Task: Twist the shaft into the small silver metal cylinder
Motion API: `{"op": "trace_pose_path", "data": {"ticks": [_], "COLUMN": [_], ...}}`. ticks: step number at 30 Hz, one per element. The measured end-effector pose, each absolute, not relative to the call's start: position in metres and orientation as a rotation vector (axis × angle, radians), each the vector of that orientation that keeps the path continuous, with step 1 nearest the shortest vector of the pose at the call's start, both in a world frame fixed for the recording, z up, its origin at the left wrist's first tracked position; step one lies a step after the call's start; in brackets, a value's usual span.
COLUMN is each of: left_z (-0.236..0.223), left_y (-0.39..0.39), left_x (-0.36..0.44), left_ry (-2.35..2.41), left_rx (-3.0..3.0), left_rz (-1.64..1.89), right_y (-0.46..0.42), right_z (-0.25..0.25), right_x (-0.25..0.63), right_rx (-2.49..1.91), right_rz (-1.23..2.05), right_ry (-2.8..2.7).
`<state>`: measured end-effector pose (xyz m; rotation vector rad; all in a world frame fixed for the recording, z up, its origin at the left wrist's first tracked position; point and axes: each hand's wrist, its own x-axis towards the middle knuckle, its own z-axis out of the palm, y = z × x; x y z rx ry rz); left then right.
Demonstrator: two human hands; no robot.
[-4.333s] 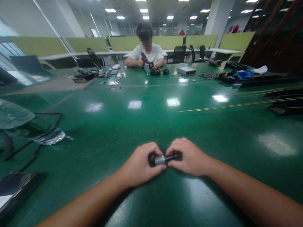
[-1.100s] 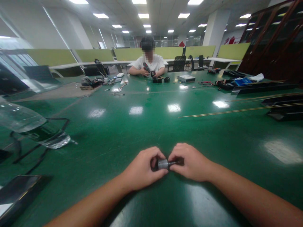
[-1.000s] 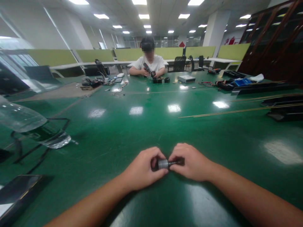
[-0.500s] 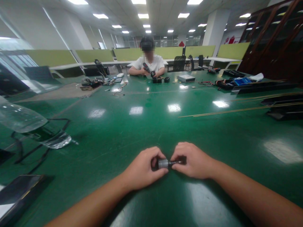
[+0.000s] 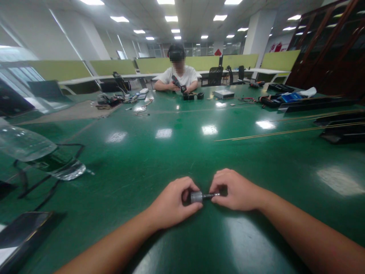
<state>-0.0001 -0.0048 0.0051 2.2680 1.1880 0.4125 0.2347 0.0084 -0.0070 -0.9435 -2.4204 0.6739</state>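
Note:
My left hand [image 5: 175, 203] curls around a small grey metal cylinder [image 5: 196, 196], with thumb and fingers on its sides. A thin dark shaft [image 5: 207, 196] sticks out of the cylinder to the right, with a shiny tip; its exact kind I cannot make out. My right hand [image 5: 235, 190] is closed at the far end of that shaft, thumb at the near side and fingers bent over it. The piece lies level, just above or on the green table [image 5: 182, 156]; which of the two I cannot tell.
A plastic water bottle [image 5: 37, 152] lies at the left, beside a black strap. A dark flat device [image 5: 25, 232] is at the lower left. Thin brass-coloured rods [image 5: 256, 136] reach in from the right. Across the table sits a person [image 5: 179, 76] holding a dark tool.
My right hand has shifted slightly right and up along the shaft, showing more of it. My left hand keeps its hold on the cylinder.

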Motion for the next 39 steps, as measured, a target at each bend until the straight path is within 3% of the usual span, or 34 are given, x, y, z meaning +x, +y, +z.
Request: {"op": "trace_pose_path", "data": {"ticks": [39], "left_z": [0.005], "left_y": [-0.005], "left_x": [0.001], "left_ry": [1.163], "left_rx": [2.279], "left_rz": [0.417], "right_y": [0.021], "right_z": [-0.002], "right_x": [0.262], "right_rx": [-1.119], "right_rz": [0.998], "right_ry": [-2.409]}}
